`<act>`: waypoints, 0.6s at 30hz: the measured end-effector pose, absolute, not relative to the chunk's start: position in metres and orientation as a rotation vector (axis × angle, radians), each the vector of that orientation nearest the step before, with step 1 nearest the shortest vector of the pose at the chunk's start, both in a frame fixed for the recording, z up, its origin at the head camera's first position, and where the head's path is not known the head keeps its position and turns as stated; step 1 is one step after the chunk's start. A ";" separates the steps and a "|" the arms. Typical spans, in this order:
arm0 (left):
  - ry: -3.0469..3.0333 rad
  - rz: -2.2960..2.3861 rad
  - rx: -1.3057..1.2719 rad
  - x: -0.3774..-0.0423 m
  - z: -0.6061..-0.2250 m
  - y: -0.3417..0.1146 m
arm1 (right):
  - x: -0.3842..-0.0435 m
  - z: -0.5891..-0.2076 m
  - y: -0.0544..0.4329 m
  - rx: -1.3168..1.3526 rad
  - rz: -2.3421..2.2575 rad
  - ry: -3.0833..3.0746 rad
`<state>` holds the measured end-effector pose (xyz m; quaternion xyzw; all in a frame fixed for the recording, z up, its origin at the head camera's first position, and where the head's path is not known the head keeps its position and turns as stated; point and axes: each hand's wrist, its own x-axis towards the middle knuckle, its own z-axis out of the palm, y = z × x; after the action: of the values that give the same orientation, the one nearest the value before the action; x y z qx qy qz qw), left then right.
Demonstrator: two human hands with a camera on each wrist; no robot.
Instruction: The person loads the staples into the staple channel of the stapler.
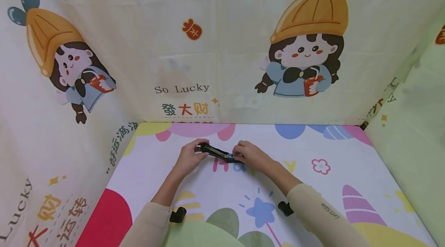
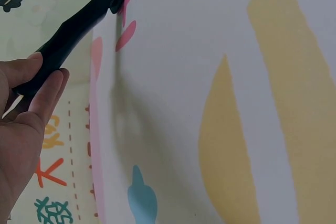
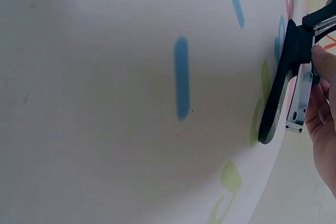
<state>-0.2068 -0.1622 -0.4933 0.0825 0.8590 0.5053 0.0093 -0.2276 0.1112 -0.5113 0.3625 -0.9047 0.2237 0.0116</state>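
A black stapler (image 1: 214, 152), swung wide apart at its hinge, is held between both hands over the far middle of the table. My left hand (image 1: 189, 158) pinches the end of its long black top arm; the left wrist view shows thumb and fingers around that arm (image 2: 65, 38). My right hand (image 1: 253, 156) grips the stapler near the hinge. In the right wrist view, thumb and fingers of the right hand (image 3: 325, 116) are at the silver metal magazine (image 3: 300, 100), beside the black base (image 3: 276, 100). Whether staples lie inside cannot be told.
A white table mat (image 1: 271, 185) with coloured prints lies under the hands. Printed cloth walls (image 1: 236, 46) enclose the table at the back and both sides. Black camera mounts (image 1: 178, 215) sit at both wrists.
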 end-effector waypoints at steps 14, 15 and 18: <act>2.671 1.588 0.255 -0.206 -0.494 -0.163 | -0.225 -0.520 0.113 1.079 0.768 -2.814; 2.670 1.588 0.254 -0.206 -0.494 -0.163 | -0.225 -0.520 0.113 1.082 0.767 -2.804; 2.678 1.582 0.258 -0.207 -0.494 -0.163 | -0.224 -0.519 0.114 1.093 0.766 -2.783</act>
<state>-0.2065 -0.1628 -0.4942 0.0826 0.8579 0.5070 0.0104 -0.2245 0.1142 -0.5193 0.3540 -0.9013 0.2480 0.0275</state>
